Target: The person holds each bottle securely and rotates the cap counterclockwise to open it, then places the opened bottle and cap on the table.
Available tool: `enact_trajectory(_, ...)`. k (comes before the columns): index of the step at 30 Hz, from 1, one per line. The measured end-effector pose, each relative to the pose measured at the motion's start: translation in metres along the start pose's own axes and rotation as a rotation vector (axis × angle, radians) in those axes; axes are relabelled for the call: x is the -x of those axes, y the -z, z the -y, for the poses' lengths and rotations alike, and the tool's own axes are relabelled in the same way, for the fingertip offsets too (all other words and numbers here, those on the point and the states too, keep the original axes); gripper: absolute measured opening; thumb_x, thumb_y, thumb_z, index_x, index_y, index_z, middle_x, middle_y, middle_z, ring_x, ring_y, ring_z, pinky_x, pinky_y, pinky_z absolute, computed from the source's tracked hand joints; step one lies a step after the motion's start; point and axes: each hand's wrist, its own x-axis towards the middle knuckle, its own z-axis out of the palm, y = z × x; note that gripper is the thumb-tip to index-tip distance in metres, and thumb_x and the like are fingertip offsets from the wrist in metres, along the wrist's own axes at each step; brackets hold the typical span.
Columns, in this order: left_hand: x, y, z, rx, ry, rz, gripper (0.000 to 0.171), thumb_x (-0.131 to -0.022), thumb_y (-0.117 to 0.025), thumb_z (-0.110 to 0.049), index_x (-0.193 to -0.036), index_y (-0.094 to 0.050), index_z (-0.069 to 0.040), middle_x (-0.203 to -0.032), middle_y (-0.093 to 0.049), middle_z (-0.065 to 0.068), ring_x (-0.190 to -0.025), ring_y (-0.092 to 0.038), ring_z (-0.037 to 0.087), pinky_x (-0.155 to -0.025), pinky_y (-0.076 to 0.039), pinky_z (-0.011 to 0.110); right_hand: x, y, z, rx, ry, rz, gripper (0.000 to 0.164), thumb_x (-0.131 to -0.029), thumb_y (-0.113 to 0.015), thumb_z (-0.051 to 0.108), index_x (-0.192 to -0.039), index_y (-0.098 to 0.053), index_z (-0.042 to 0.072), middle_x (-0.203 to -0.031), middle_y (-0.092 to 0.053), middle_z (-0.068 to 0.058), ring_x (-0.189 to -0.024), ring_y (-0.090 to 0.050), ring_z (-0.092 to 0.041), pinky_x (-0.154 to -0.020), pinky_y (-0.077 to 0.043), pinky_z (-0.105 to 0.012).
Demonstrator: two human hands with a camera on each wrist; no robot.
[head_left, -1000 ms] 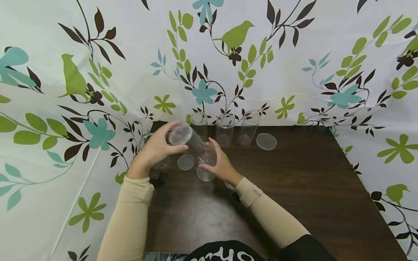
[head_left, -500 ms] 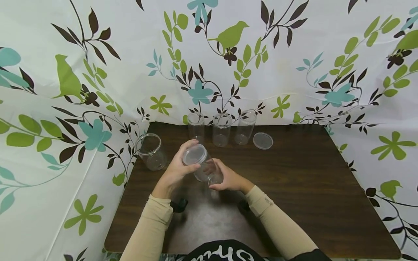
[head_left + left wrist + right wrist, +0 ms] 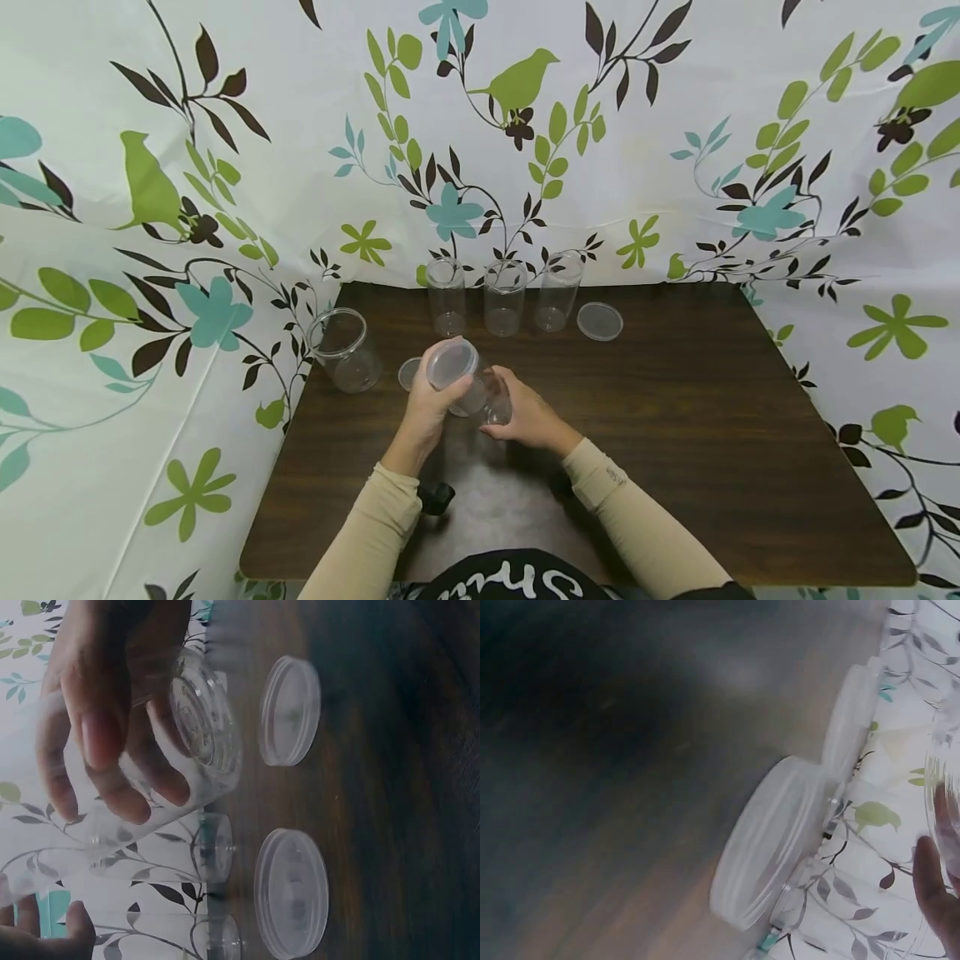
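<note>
My left hand (image 3: 427, 408) grips the upper end of a tilted clear jar (image 3: 483, 392), close to its frosted lid (image 3: 453, 363). Around the lower end curl the fingers of my right hand (image 3: 528, 417). In the left wrist view the jar's ringed base (image 3: 201, 716) shows beside the right hand (image 3: 105, 720), with part of the left hand (image 3: 45, 930) below. The jar is held above the table, over a pair of loose lids (image 3: 292, 894). The right wrist view catches only the right hand's fingers (image 3: 930, 881) at its edge.
A wide clear jar (image 3: 347, 350) stands at the table's left edge. Three tall clear jars (image 3: 504, 300) line the back, with a flat lid (image 3: 600, 321) to their right. Another lid (image 3: 408, 373) lies behind the left hand. Patterned cloth (image 3: 637, 167) hangs behind the brown table (image 3: 712, 442).
Both hands have brought the jar lower and nearer the body, slightly rightward. The wide jar at the left, mostly covered by the left hand earlier, is now in plain sight.
</note>
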Motion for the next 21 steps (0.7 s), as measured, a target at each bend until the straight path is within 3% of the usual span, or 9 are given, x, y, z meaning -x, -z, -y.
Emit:
enact_trajectory(2,0.000,-0.005,0.003,-0.007,0.022,-0.058,0.067,-0.085,-0.072,0.003,-0.145,-0.043,-0.002,-0.139,-0.052,0.013,-0.118,-0.053,0.021,-0.094,-0.047,0.029,0.003,0.000,-0.001,0.076,-0.010,-0.042,0.095,-0.072,-0.093,0.022,-0.146,-0.036,0.005,-0.126,-0.064,-0.015,-0.112,-0.064,-0.024,-0.093,-0.053,-0.043)
enact_trajectory(5,0.001,-0.009,0.006,-0.022,0.033,-0.096,0.066,-0.084,-0.072,0.002,-0.144,-0.045,-0.001,-0.133,-0.054,0.013,-0.115,-0.054,0.022,-0.092,-0.047,0.028,0.007,-0.001,-0.002,0.073,-0.010,-0.035,0.097,-0.072,-0.094,0.022,-0.147,-0.035,0.004,-0.127,-0.063,-0.018,-0.113,-0.063,-0.025,-0.094,-0.052,-0.044)
enact_trajectory(9,0.004,-0.010,0.009,-0.026,0.025,-0.083,0.065,-0.084,-0.074,0.000,-0.143,-0.046,0.000,-0.133,-0.054,0.017,-0.114,-0.053,0.024,-0.091,-0.047,0.028,0.010,0.004,-0.002,-0.020,-0.003,0.015,0.097,-0.078,-0.091,0.020,-0.151,-0.030,0.004,-0.133,-0.060,-0.018,-0.120,-0.061,-0.028,-0.099,-0.050,-0.045)
enact_trajectory(14,0.010,-0.010,0.013,-0.050,0.058,-0.019,0.069,-0.085,-0.080,-0.009,-0.144,-0.044,-0.001,-0.134,-0.053,0.017,-0.115,-0.053,0.025,-0.091,-0.048,0.030,0.011,0.016,0.003,-0.130,-0.032,0.084,0.085,-0.091,-0.078,0.026,-0.157,-0.029,0.004,-0.145,-0.053,-0.016,-0.129,-0.054,-0.031,-0.104,-0.044,-0.053)
enact_trajectory(17,0.012,-0.012,0.015,-0.053,0.062,-0.013,0.071,-0.085,-0.080,-0.010,-0.144,-0.043,-0.001,-0.135,-0.053,0.018,-0.116,-0.053,0.025,-0.092,-0.047,0.030,0.011,0.020,0.006,-0.181,-0.054,0.103,0.082,-0.093,-0.077,0.028,-0.157,-0.032,0.005,-0.151,-0.048,-0.014,-0.131,-0.053,-0.033,-0.105,-0.044,-0.055)
enact_trajectory(19,0.013,-0.014,0.017,-0.049,0.060,-0.036,0.069,-0.084,-0.078,-0.008,-0.144,-0.044,-0.001,-0.135,-0.053,0.019,-0.116,-0.053,0.026,-0.093,-0.047,0.030,0.010,0.020,0.008,-0.173,-0.036,0.087,0.082,-0.091,-0.078,0.026,-0.156,-0.034,0.005,-0.149,-0.050,-0.013,-0.128,-0.055,-0.033,-0.103,-0.046,-0.054)
enact_trajectory(21,0.013,-0.018,0.020,-0.063,0.059,-0.081,0.069,-0.084,-0.078,-0.005,-0.144,-0.044,-0.001,-0.135,-0.053,0.019,-0.117,-0.053,0.028,-0.092,-0.048,0.028,0.010,0.016,0.009,-0.092,0.011,0.027,0.082,-0.089,-0.081,0.027,-0.154,-0.037,0.004,-0.144,-0.054,-0.012,-0.125,-0.057,-0.031,-0.102,-0.047,-0.051)
